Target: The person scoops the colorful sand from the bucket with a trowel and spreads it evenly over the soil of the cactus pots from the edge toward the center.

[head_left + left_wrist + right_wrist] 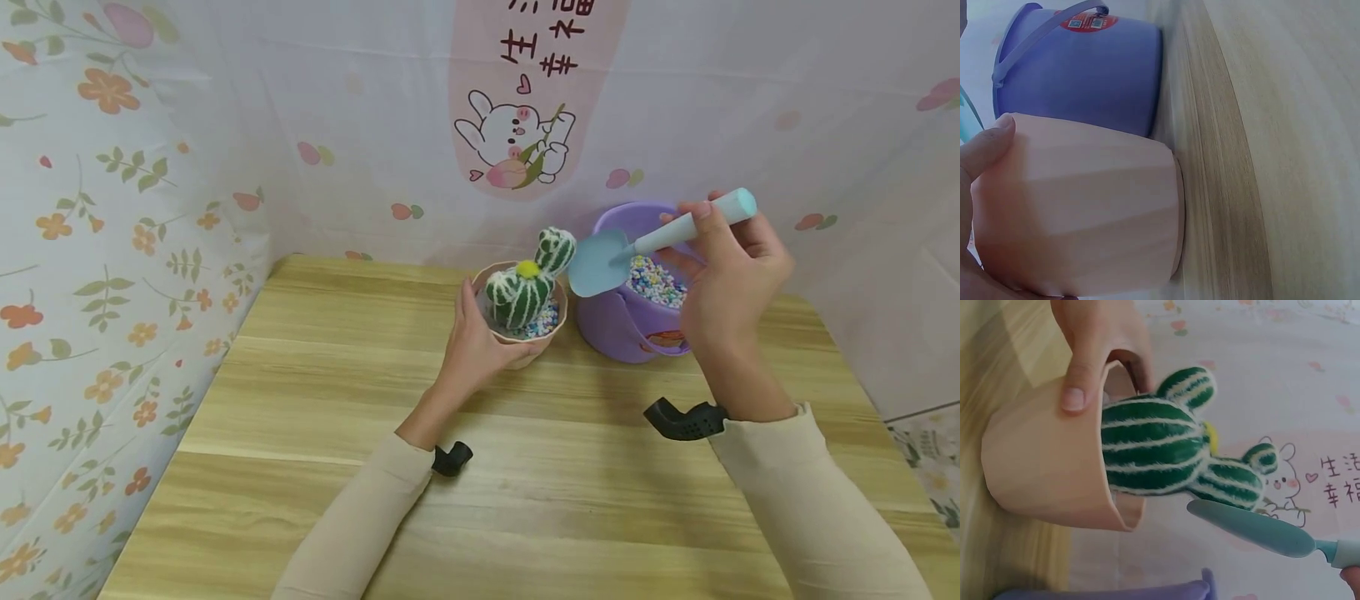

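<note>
A peach flower pot (1041, 456) stands upright on the wooden table, gripped at its rim by my left hand (474, 354). Inside it sits a green plush-looking cactus (520, 298) with white stripes and a yellow flower. Small colourful beads (543, 321) lie around the cactus base, on the right side. My right hand (738, 279) holds the pale handle of a light blue garden trowel (600, 265). The trowel's blade hangs in the air beside the cactus, overlapping the bucket's rim in the head view. No beads show on the blade.
A purple bucket (603, 329) stands just right of the pot, with more colourful beads (656, 282) inside and its handle lowered at the front. Behind them hangs a printed cloth (337, 200) with a rabbit picture; floral cloth (112, 250) covers the left side.
</note>
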`<state>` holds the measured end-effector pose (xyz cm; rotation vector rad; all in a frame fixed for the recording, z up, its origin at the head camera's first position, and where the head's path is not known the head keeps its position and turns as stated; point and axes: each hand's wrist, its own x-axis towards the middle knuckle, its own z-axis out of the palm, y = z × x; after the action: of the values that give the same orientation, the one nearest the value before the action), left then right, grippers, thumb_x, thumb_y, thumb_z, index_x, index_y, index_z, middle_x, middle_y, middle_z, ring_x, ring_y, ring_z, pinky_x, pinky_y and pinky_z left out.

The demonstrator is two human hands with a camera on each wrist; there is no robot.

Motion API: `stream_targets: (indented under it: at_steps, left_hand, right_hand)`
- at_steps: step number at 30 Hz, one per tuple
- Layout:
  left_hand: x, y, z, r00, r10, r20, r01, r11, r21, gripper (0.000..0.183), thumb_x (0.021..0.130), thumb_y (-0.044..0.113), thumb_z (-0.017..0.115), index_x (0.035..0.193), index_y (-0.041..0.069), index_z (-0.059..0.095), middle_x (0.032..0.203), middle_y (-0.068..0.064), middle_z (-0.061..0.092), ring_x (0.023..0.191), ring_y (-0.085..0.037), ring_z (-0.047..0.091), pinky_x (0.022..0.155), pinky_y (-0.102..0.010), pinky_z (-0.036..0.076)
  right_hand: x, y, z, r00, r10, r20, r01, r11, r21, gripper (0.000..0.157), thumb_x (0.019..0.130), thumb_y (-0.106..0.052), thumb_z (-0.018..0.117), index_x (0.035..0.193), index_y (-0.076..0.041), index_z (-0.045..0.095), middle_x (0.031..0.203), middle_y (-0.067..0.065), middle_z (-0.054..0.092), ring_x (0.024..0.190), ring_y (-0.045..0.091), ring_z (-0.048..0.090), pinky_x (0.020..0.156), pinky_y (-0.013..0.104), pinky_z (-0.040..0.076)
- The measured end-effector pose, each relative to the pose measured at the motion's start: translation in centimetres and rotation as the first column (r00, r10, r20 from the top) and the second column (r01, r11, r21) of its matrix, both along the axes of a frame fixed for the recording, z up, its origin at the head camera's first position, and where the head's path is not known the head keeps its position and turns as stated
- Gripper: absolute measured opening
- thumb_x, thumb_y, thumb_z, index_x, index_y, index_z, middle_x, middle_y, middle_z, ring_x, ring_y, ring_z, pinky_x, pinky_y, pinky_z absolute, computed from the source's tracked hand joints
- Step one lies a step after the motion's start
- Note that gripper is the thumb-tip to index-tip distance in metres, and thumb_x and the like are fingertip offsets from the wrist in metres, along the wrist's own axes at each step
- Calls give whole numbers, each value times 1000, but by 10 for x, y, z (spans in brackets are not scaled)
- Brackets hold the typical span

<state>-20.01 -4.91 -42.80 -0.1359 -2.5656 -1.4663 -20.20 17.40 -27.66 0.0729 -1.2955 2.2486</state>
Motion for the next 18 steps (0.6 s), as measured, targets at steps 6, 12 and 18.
stream_targets:
  at_steps: [6, 12, 18]
  left_hand:
    - [1, 2, 0, 999, 33, -16, -33, 999, -1, 135, 59, 45, 92, 155, 4, 6, 156, -16, 20, 138, -35, 35, 106, -50, 39]
    - [2, 9, -4, 995, 87, -50, -87, 996, -2, 133, 59, 48, 91, 154, 3, 9, 153, -15, 23, 135, -33, 37, 105, -47, 41]
    - [2, 14, -3, 991, 125, -39, -125, 992, -1, 133, 60, 47, 91, 154, 2, 9, 155, -16, 22, 135, -35, 38, 106, -48, 40]
  right_hand:
    - [-4, 6, 7, 999, -34, -19, 34, 999, 0, 35, 74, -7, 84, 95, 11, 62, 86, 22, 67, 74, 36, 68, 65, 46, 58]
    - [-9, 19, 16, 997, -71, -11, 70, 996, -46, 35, 73, -6, 84, 98, 9, 63, 86, 22, 67, 73, 37, 68, 60, 42, 58]
    - [-12, 33, 26, 994, -110, -20, 109, 993, -42, 36, 73, -6, 84, 99, 8, 63, 88, 22, 67, 74, 36, 69, 56, 40, 58]
